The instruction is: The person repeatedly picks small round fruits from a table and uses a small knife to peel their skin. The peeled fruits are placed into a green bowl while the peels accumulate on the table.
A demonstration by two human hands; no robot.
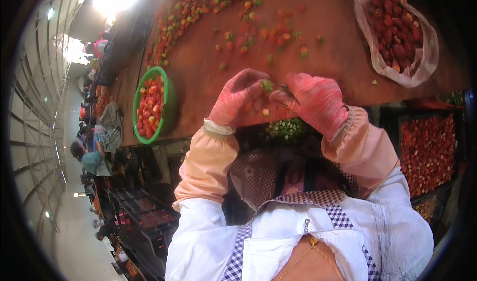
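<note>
My left hand, in a stained pink knit glove, is at the near edge of the reddish table, its fingers curled on a strawberry with green leaves. Close by on the right, my right hand, gloved alike, has thumb and fingers bent round a small dark object that I cannot make out. A small pale-and-red piece shows just below, between the hands. Loose strawberries with green tops are scattered beyond my hands. Beneath the table edge lies a heap of green strawberry tops.
A green plastic basket of strawberries stands at the left. A clear plastic bag of red strawberries lies at the upper right. More strawberries are piled at the back left. A crate of strawberries is at the right. A person works at far left.
</note>
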